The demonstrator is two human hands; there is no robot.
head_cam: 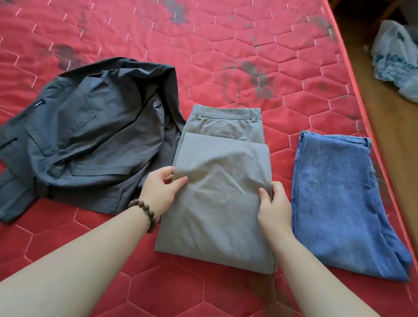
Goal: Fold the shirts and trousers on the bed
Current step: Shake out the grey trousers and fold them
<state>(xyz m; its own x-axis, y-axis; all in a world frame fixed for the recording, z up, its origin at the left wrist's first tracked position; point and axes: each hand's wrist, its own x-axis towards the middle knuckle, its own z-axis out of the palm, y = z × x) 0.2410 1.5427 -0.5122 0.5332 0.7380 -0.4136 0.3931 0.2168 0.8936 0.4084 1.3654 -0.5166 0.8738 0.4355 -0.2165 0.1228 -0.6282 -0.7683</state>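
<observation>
Grey trousers (219, 184) lie partly folded in the middle of the red bed, waistband at the far end and the legs doubled over on top. My left hand (160, 192) pinches the left edge of the folded layer, thumb on top. My right hand (275, 207) pinches the right edge the same way. A dark grey shirt (86, 137) lies crumpled and unfolded to the left, touching the trousers. Blue trousers (340, 202) lie folded flat to the right.
The red quilted mattress (212, 45) stretches far ahead and to the left. Its right edge runs diagonally close beside the blue trousers. Beyond it, on the wooden floor, sits a white plastic bag (408, 59).
</observation>
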